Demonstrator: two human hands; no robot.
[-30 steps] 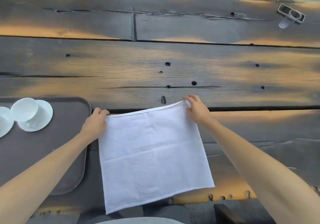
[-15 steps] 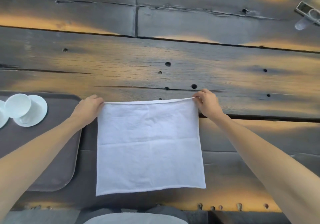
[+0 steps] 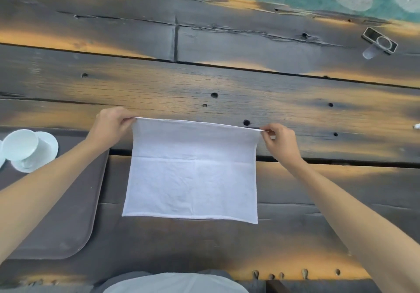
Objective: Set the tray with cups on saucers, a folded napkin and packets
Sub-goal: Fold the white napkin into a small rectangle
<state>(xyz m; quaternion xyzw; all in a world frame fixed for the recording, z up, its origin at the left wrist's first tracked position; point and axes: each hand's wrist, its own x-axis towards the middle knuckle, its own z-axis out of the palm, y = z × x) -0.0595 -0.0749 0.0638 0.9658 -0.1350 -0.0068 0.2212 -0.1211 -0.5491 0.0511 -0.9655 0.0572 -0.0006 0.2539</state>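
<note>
Weathered plank table (image 3: 204, 83): my left hand (image 3: 111, 125) and right hand (image 3: 280, 144) each pinch a far corner of the white napkin (image 3: 191, 179), beside the tray (image 3: 59, 224). Uneven pulling could skew the fold.

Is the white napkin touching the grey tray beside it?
Apart. The head view shows a strip of dark wooden table between the napkin and the tray along the napkin's whole left edge.
</note>
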